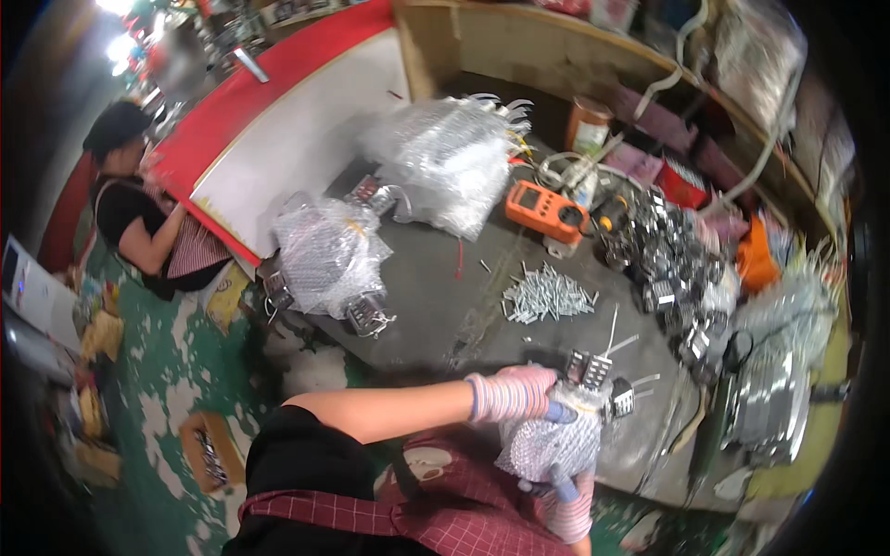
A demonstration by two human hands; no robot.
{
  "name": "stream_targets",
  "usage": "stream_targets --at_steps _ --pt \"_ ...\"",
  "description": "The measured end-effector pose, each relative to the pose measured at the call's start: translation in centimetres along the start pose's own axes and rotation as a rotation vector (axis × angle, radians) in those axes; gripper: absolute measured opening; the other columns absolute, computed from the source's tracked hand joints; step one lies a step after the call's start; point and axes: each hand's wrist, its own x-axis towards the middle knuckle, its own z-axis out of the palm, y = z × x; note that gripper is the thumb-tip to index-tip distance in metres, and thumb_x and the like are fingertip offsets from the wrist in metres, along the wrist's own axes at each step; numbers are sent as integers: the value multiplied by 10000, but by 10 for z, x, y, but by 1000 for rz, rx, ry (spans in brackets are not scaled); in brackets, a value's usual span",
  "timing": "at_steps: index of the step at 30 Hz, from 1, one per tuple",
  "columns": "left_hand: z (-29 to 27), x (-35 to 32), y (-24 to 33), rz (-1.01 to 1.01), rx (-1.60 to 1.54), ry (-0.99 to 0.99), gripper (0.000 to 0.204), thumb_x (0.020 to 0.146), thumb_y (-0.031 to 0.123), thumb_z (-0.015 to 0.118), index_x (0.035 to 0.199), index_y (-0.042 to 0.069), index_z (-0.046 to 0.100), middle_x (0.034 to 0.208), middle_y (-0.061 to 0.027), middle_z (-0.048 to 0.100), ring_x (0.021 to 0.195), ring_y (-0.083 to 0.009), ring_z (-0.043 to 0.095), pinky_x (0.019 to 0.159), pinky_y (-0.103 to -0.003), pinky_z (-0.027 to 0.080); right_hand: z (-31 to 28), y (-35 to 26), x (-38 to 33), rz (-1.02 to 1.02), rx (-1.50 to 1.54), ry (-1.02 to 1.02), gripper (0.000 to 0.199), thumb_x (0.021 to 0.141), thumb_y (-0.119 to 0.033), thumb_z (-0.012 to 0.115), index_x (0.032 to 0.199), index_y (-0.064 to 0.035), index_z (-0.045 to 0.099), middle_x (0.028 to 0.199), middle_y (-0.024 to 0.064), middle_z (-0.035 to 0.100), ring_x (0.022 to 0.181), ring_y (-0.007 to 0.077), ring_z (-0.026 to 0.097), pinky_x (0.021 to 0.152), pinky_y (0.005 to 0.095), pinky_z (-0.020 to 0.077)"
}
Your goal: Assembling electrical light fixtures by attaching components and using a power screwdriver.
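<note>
Both hands meet at the near edge of the bench (436, 306), where we hold a small bag of metal parts (549, 445). Our left hand (514, 394), in a striped knit glove, is closed over the bag's top; our right hand (565, 496) cups it from below, fingers wrapped round the plastic. Behind it, toward the far-left corner, lie a large clear bag (454, 162) and a medium clear bag (329, 255). An orange meter (547, 208) sits mid-bench, and a pile of screws (547, 296) lies between the meter and our hands. We judge the held bag dense for its size, soft-walled and slippery, with sharp contents; support beneath and a firm grip at the neck suit it best.
</note>
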Motion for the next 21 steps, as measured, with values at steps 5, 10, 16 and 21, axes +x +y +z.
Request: stream_targets --at_steps 5,10,16,21 --pt "21 -48 -38 291 -712 174 584 908 367 721 1305 -5 507 1250 -119 630 1159 -181 583 987 -343 464 16 -5 10 -203 -145 -12 771 834 -74 701 1508 -80 327 1425 138 497 1290 299 518 1129 449 389" --pt "14 -137 -47 337 -1378 497 682 896 83 715 1492 28 388 1379 -74 573 1236 -169 555 1033 -330 458 85 -60 46 -245 -404 -279 741 838 -148 713 1465 15 353 1350 142 545 1240 264 541 1073 400 410" --pt "-24 -199 -80 271 -1312 1162 555 940 226 695 1423 53 483 1293 -63 610 1117 -157 606 977 -324 486 214 -68 128 -317 -655 -803 628 909 -166 704 1417 55 408 1313 138 560 1201 189 529 1065 359 404" --pt "-113 -236 -130 247 -690 1301 559 949 403 669 1347 28 557 1200 -72 667 1094 -172 618 959 -330 485 307 -57 182 -421 -752 -875 622 920 -276 701 1370 71 448 1241 185 593 1163 208 543 1031 338 421"
